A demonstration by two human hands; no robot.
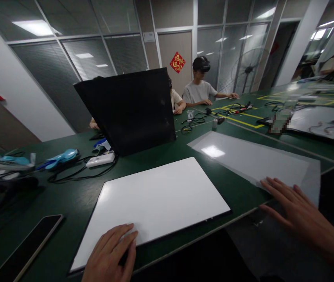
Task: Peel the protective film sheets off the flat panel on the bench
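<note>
A white rectangular panel (158, 199) with a thin dark edge lies flat on the green table (76, 196) in front of me. My left hand (111, 254) rests palm down on its near edge, fingers together. To the right lies a translucent plastic sheet (255, 158), reaching over the table's edge. My right hand (290, 203) lies flat on that sheet's near corner with fingers spread. Neither hand grips anything.
A black upright panel (128, 109) stands behind the white panel. Cables, a white power strip (101, 159) and blue tools (61, 157) lie at the left, a phone (26, 246) near left. Two people sit at the far side; another panel (319, 121) lies at right.
</note>
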